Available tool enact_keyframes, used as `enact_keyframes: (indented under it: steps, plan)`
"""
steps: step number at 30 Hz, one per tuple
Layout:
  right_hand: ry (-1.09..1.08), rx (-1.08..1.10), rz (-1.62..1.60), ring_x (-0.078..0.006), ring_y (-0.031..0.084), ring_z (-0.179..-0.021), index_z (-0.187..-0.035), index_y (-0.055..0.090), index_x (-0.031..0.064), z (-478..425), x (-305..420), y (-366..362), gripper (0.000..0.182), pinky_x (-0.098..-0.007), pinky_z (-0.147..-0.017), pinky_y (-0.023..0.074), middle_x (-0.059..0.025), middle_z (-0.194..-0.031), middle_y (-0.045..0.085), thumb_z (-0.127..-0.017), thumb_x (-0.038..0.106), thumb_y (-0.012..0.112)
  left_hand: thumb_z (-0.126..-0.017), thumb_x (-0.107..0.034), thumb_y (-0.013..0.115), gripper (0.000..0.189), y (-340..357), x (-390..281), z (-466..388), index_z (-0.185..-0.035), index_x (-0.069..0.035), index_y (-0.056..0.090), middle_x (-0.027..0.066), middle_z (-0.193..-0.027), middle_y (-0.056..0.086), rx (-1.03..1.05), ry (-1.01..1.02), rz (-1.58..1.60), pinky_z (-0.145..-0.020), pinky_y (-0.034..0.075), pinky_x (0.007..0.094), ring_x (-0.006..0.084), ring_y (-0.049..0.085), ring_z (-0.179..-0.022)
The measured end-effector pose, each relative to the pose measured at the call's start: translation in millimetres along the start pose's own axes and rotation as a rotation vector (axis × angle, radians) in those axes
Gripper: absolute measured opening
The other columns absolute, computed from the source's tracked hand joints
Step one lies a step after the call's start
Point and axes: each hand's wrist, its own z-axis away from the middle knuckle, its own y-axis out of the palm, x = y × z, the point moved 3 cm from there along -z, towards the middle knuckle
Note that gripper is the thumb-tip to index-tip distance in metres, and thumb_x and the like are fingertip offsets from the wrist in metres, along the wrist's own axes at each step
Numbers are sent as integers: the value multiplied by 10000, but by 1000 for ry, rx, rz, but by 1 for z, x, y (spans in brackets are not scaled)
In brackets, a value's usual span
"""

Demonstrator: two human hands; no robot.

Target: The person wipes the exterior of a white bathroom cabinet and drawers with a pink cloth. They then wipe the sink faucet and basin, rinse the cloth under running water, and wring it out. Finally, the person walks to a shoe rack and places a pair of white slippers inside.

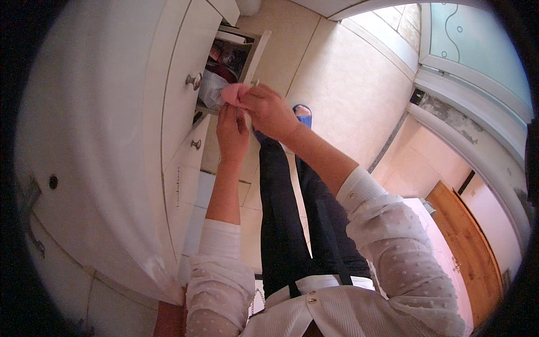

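A small pink item (pixel 232 93), perhaps cloth or sponge, is pinched between my two hands over a pulled-out drawer (pixel 257 57). My right hand (pixel 269 107) grips its right side, fingers curled. My left hand (pixel 231 130) holds it from below, with the fingertips against it. Behind the pink item, a translucent plastic bag (pixel 212 89) lies in the near part of the drawer. Deeper inside are dark and reddish things, too dim to name. The fingers hide part of the pink item.
The drawer belongs to a white vanity cabinet (pixel 179 105) with metal knobs (pixel 193 81), under a white basin (pixel 105 126) at left. Beige floor tiles (pixel 345 71) spread to the right of my blue slipper (pixel 304 118). A doorway with a wooden door (pixel 463 252) stands at lower right.
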Motion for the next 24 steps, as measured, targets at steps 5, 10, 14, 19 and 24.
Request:
enact_keyframes:
  steps: [5, 10, 14, 19, 24]
  plan:
    - [-44, -171, 157, -295, 562, -885, -870, 598, 72, -57, -33, -44, 212, -368, -751, 474, -123, -859, 586, -665, 33, 634, -861, -58, 484, 408, 1, -4, 2, -1260, -15, 410, 197, -1224, 473, 17, -27, -2, -944, 382, 392, 338, 459, -1132]
    - [89, -157, 181, -318, 573, -839, -881, 577, 73, -50, -39, -32, 190, -399, -714, 478, -128, -855, 586, -695, 50, 605, -856, -52, 485, 415, -1, -7, -1, -1263, -18, 411, 185, -1235, 472, 29, -40, -6, -949, 381, 387, 331, 456, -1139]
    - [37, -4, 66, -345, 572, -862, -931, 571, 71, -2, 1, 5, 207, -434, -730, 474, -138, -864, 591, -724, 67, 565, -838, -56, 519, 416, 0, -4, 1, -1240, 6, 432, 210, -1210, 493, 9, -12, 42, -941, 376, 398, 342, 485, -1106]
    - [191, 177, -98, -334, 564, -876, -954, 588, 59, -39, 14, -27, 235, -403, -758, 475, -139, -903, 587, -725, 110, 594, -840, -78, 521, 411, 0, 3, 4, -1235, 4, 438, 203, -1215, 496, -51, 59, -42, -954, 359, 396, 348, 474, -1120]
    - [-67, -331, 79, -294, 566, -842, -1028, 614, 82, -66, -38, -39, 303, -365, -731, 479, -138, -878, 576, -731, 129, 652, -852, -82, 498, 388, 0, -8, -1, -1225, 9, 442, 211, -1206, 493, 6, -2, -7, -945, 370, 394, 355, 475, -1108]
